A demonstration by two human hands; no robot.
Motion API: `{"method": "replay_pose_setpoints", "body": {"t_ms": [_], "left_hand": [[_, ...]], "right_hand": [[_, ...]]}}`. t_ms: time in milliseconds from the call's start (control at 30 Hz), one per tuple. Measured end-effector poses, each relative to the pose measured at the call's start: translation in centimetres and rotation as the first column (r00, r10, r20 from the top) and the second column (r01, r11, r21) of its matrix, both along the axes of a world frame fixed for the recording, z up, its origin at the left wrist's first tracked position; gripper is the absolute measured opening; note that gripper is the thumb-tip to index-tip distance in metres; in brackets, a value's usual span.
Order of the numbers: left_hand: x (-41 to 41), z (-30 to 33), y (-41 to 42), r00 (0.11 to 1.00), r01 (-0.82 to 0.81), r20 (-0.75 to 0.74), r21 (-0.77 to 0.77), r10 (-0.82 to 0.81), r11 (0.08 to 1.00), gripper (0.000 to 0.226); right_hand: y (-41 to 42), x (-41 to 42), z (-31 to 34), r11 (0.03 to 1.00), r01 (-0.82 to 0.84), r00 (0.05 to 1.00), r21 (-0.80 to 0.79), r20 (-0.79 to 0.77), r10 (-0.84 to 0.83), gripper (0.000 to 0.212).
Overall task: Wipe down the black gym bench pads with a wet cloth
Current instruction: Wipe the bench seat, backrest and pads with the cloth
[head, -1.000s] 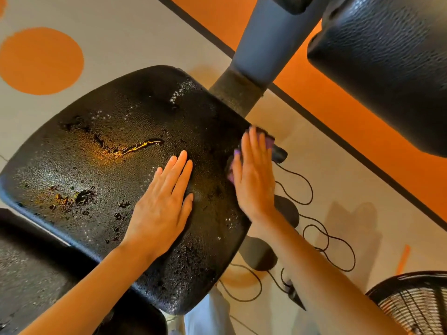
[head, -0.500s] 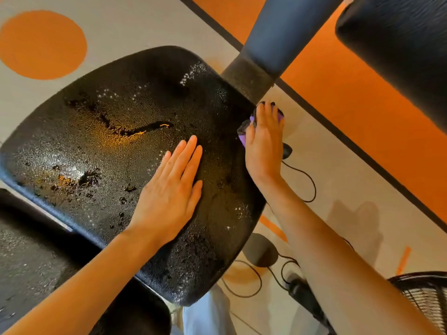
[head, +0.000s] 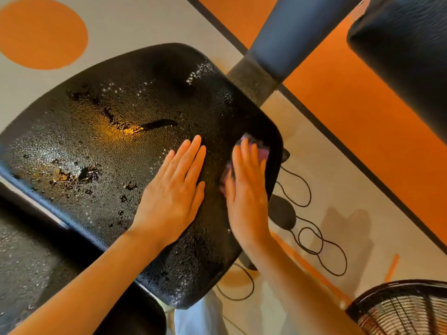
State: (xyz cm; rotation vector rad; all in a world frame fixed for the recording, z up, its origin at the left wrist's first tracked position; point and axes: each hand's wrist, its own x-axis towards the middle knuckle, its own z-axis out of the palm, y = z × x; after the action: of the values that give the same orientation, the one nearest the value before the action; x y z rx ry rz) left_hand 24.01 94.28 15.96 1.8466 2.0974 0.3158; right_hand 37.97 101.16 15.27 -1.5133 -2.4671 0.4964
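The right hand [head: 246, 189] has drawn the purple cloth [head: 262, 151] back from the post [head: 254, 73] onto the right edge of the pad [head: 108, 141], its grip flat, fingers straight on top. The left hand [head: 174, 189] presses flat beside it. Droplets [head: 200, 71] bead most of the pad, so much wiping seems left.

I see left hand [head: 174, 189] flat on wet black seat pad [head: 108, 131], fingers straight. Right hand [head: 246, 197] just beside it, straight fingers pressing purple cloth [head: 262, 151] near pad's right edge. Black cable [head: 314, 238] and fan [head: 406, 310] on floor, lower right
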Motion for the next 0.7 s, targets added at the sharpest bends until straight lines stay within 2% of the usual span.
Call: {"method": "replay_pose_setpoints", "body": {"t_ms": [67, 100, 200, 267, 367, 433, 467, 533, 600, 633, 700], "left_hand": [[0.0, 0.1, 0.0, 1.0, -0.005, 0.014, 0.009, 0.005, 1.0, 0.06], [0.0, 0.0, 0.1, 1.0, -0.002, 0.016, 0.01, 0.001, 1.0, 0.06], [-0.1, -0.2, 0.0, 1.0, -0.007, -0.011, 0.003, 0.007, 1.0, 0.06], [0.0, -0.3, 0.1, 1.0, 0.001, -0.021, 0.005, 0.0, 1.0, 0.061], [0.0, -0.3, 0.0, 1.0, -0.007, -0.029, -0.003, 0.007, 1.0, 0.061], [0.0, -0.3, 0.1, 0.999, -0.008, -0.032, 0.004, 0.008, 1.0, 0.061], [-0.1, -0.3, 0.1, 0.999, -0.001, -0.035, 0.006, 0.002, 1.0, 0.061], [0.0, -0.4, 0.1, 0.999, 0.002, -0.052, 0.011, -0.001, 1.0, 0.061], [0.0, -0.5, 0.3, 0.998, 0.002, -0.056, 0.028, 0.0, 1.0, 0.061], [0.0, -0.4, 0.3, 0.999, 0.001, -0.049, 0.033, 0.001, 0.999, 0.06], [0.0, -0.3, 0.2, 1.0, -0.007, -0.03, 0.041, 0.008, 0.999, 0.06]], "right_hand": [[1.1, 0.7, 0.0, 0.993, -0.116, 0.993, 0.014, 0.0, 0.116, 0.051], [3.6, 0.2, -0.2, 0.995, -0.102, 0.995, 0.013, 0.019, 0.102, 0.051], [10.9, -2.7, -0.2, 0.988, 0.155, 0.986, -0.006, 0.056, -0.154, 0.045], [8.8, -3.6, -0.5, 0.972, 0.233, 0.971, 0.011, 0.043, -0.234, 0.047], [0.8, -1.8, 0.1, 0.998, -0.023, 1.0, -0.054, -0.003, 0.023, 0.061], [2.6, -1.0, 0.1, 0.992, -0.119, 0.993, -0.046, 0.011, 0.119, 0.058], [5.1, -1.5, -0.2, 0.996, -0.081, 0.997, -0.031, 0.019, 0.081, 0.052], [10.5, -3.4, -0.6, 0.995, 0.102, 0.994, 0.006, 0.034, -0.102, 0.042], [10.7, -5.1, -0.7, 0.97, 0.244, 0.969, 0.013, 0.03, -0.244, 0.043], [8.5, -5.3, -0.7, 0.972, 0.235, 0.972, 0.011, 0.011, -0.235, 0.044], [3.5, -4.3, -0.3, 0.998, 0.06, 0.998, -0.014, -0.017, -0.06, 0.047]]}}
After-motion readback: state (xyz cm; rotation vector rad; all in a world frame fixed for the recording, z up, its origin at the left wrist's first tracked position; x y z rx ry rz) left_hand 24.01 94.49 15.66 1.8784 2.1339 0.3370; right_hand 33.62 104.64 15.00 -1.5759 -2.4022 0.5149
